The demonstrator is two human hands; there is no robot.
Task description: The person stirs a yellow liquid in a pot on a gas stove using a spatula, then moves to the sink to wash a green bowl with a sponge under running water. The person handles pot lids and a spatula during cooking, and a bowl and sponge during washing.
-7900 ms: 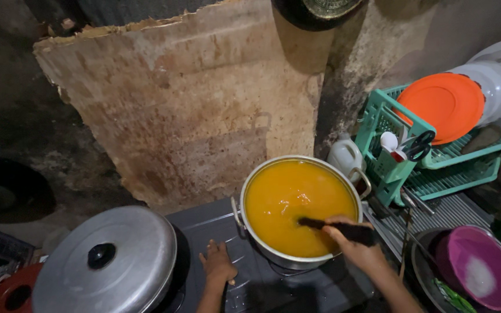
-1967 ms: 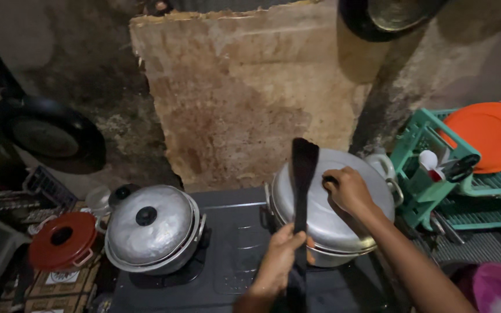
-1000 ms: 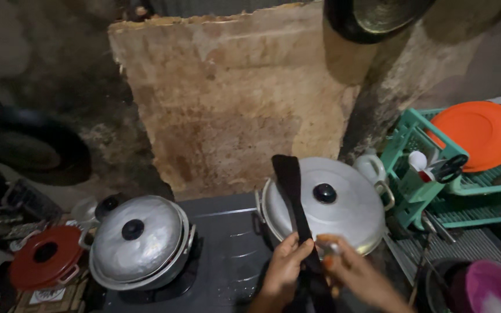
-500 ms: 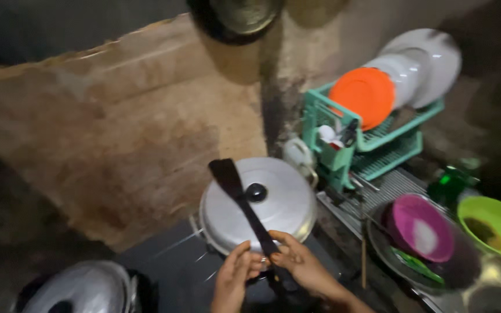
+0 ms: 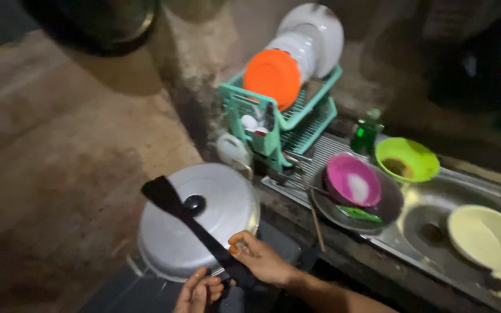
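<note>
The right hand (image 5: 262, 261) is closed around the lower handle of a black spatula (image 5: 195, 229), fingers wrapped over it and thumb on top, and holds it slanted so the flat blade points up and to the left. The left hand (image 5: 195, 293) sits just beside the same handle, lower down, with its fingers curled loosely and the fingertips touching the handle's end; whether it really grips cannot be told, since the hand is cut off by the bottom edge. The spatula crosses in front of a large metal pot (image 5: 198, 223), which is covered by a domed silver lid with a black knob (image 5: 194, 204); the blade lies just to the left of that knob. Behind the pot, close to its right rim, stands a small white jug (image 5: 232, 152). Further behind the pot and to its right is a green dish rack (image 5: 279, 119), holding an orange plate (image 5: 272, 78) and white plates (image 5: 314, 35) on edge. To the right of the pot, a dark pan (image 5: 389, 208) holds a pink bowl (image 5: 353, 179). Beyond that, still further right of the pot, a lime-green bowl (image 5: 407, 159) rests near a steel sink (image 5: 418, 243), and a pale cream bowl (image 5: 488, 237) lies in the sink. A green bottle (image 5: 366, 132) stands between rack and lime bowl.
</note>
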